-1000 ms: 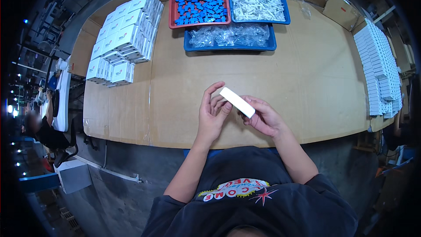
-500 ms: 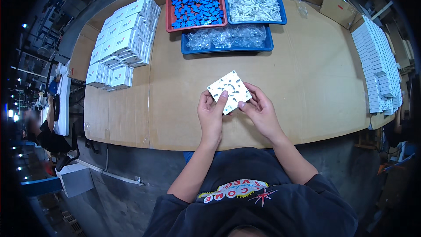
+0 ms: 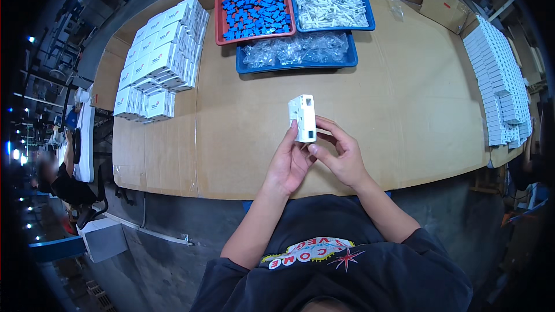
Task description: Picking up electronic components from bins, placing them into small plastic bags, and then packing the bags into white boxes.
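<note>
A flat, square white plastic box (image 3: 307, 117) is held up over the middle of the table, turned so that one narrow side with two dark port openings faces up. My left hand (image 3: 286, 164) grips it from the left and below, thumb pressed on the slotted face. My right hand (image 3: 345, 159) is closed at its lower right edge, the index finger reaching behind the box and the thumb by the bottom corner. Part of the right fingertips is hidden behind the box.
Ahead stand a red tray (image 3: 218, 23) of blue plastic pieces, a blue tray (image 3: 370, 6) of white pins and a blue tray (image 3: 298, 69) of clear bags. Stacked white boxes (image 3: 153, 60) stand left, more white stacks (image 3: 497, 81) right. A person (image 3: 63, 176) sits far left.
The white box has turned from showing its broad slotted face to showing its narrow side with ports. My left hand has rolled with it, palm turning up.
</note>
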### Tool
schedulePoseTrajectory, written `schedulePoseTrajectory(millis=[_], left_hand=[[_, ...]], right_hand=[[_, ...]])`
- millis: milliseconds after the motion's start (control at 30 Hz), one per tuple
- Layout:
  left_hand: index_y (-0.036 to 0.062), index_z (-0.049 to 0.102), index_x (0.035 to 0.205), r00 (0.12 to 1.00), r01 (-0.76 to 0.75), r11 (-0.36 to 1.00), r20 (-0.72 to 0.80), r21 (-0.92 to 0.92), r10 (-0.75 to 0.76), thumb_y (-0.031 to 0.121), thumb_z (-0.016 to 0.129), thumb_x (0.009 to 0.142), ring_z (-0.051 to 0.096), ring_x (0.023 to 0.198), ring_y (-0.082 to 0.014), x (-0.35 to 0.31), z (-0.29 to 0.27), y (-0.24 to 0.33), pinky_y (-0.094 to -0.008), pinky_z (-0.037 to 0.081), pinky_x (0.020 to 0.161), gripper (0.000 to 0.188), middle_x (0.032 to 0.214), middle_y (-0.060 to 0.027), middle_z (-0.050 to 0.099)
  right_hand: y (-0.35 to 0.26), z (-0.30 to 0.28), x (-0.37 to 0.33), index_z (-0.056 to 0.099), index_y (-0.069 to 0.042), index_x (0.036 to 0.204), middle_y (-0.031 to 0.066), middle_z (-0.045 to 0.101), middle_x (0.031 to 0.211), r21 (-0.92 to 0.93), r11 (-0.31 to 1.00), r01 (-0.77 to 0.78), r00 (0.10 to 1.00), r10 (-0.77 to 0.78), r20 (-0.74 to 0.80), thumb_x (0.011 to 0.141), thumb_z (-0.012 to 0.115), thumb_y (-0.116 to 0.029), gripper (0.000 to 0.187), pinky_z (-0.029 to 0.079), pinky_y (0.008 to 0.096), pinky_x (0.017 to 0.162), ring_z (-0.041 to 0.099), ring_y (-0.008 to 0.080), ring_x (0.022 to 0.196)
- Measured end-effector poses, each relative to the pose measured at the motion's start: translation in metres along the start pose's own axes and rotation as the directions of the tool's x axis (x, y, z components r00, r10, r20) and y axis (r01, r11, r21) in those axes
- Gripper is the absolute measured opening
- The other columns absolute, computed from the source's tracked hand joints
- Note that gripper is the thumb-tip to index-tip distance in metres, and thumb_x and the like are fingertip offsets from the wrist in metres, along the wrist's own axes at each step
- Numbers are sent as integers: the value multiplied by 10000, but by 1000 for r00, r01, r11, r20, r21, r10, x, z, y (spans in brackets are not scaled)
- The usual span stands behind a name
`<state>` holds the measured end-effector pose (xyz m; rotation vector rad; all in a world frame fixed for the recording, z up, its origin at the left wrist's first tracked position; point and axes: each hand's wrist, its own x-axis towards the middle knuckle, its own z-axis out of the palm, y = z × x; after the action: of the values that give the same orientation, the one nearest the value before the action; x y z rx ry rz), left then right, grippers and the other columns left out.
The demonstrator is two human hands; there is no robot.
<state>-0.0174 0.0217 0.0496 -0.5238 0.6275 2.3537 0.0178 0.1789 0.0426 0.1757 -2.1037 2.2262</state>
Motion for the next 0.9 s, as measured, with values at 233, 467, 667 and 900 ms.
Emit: schedulePoseTrajectory(millis=[233,467,667,900], left_hand=[[66,565,1253,769,-633,613,292,473,568,-19,640,990,614,1240,-228,13,9,-18,-304,531,987,287,1346,-135,633],[53,601,1208,513,-720,-128,647,682,564,27,762,876,570,1322,-303,19,-15,-12,-408,512,1060,370,1461,-216,541],[56,487,1473,635,-644,-313,716,698,290,45,852,753,486,1395,-370,24,10,-32,-476,439,1129,807,1496,-208,474],[-34,541,1364,777,-569,-15,544,822,315,-10,699,910,608,1209,-283,28,-31,-66,-399,478,1074,481,1321,-167,593]], right_hand=[[-3,-4,-5,423,-56,1536,93,568,1415,646,727,-232,948,317,-17,1050,646,-363,617,484,429,1109,571,235,1324],[-6,-19,2,366,10,1558,111,530,1448,543,839,23,999,0,-42,912,825,-203,821,455,390,1132,525,221,1360],[-7,-86,-9,314,-42,1612,117,513,1473,154,984,-90,989,106,-101,779,930,-198,1048,438,418,1141,527,225,1346],[2,-295,-33,438,-67,1497,125,579,1415,-416,892,-178,661,-205,-722,729,953,-222,937,567,400,935,645,245,1183]])
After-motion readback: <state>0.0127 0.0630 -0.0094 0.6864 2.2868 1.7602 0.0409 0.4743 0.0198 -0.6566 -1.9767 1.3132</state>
